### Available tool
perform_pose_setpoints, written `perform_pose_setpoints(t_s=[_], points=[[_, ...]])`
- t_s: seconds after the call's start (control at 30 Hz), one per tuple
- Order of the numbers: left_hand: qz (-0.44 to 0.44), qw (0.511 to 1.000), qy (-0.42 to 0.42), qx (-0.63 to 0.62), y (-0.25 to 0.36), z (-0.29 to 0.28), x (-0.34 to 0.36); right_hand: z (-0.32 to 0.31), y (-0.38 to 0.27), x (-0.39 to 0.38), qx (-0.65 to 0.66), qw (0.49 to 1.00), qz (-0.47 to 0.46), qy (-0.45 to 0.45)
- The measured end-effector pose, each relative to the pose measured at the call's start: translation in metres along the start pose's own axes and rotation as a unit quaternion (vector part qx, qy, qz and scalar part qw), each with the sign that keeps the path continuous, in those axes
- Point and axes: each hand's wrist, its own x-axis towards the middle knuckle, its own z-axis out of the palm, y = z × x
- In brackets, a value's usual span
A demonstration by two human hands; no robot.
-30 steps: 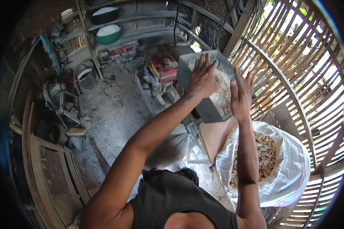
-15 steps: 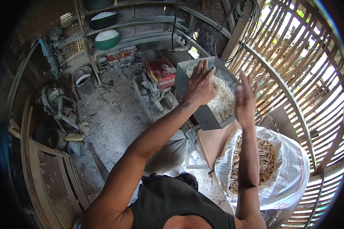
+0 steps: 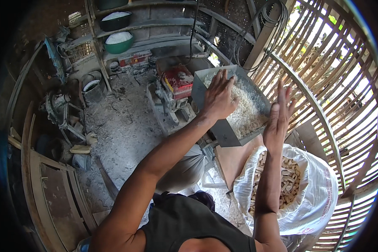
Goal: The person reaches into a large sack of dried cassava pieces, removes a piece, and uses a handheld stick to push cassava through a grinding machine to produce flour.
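A square grey metal hopper (image 3: 223, 133) stands ahead of me, holding a heap of whitish, crumbly ground material (image 3: 247, 110). My left hand (image 3: 219, 95) lies over the hopper's left side, fingers stretched out toward the far rim, palm down by the heap. Just outside the right rim, my right hand (image 3: 280, 119) is raised with its fingers extended and thumb apart, holding nothing. Below my right forearm is a white woven sack (image 3: 313, 191), its mouth rolled back around pale dried chunks (image 3: 288, 178).
Left of the hopper sits a dusty red-topped engine (image 3: 178, 82). A filled grey bag (image 3: 182, 170) hangs below it. Green (image 3: 119, 47) and black basins (image 3: 114, 24) of white powder rest on shelves. A slatted wall (image 3: 323, 80) borders the right; metal machinery (image 3: 65, 109) stands left.
My right hand has moved right, away from the hopper's rim, with its thumb now apart. The left hand has barely shifted. More of the heap's right side shows.
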Motion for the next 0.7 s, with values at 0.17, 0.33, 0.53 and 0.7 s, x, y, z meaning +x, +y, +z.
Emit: perform_pose_setpoints(t_s=[0.17, 0.33, 0.53, 0.7], points=[[0.009, 1.0, 0.014, -0.012, 0.003, -0.001, -0.005, 0.014, 0.002, -0.007, -0.007, 0.998, -0.002, -0.057], [0.029, 0.999, 0.022, 0.003, 0.004, 0.0, 0.003, 0.025, 0.005, 0.001, -0.047, 0.997, -0.03, -0.06], [0.043, 0.998, 0.028, -0.025, -0.002, 0.002, -0.002, 0.029, 0.012, -0.006, -0.04, 0.997, -0.028, -0.063], [0.02, 0.999, 0.041, -0.02, 0.001, -0.004, 0.001, 0.027, 0.017, 0.004, -0.056, 0.997, -0.007, -0.06]])
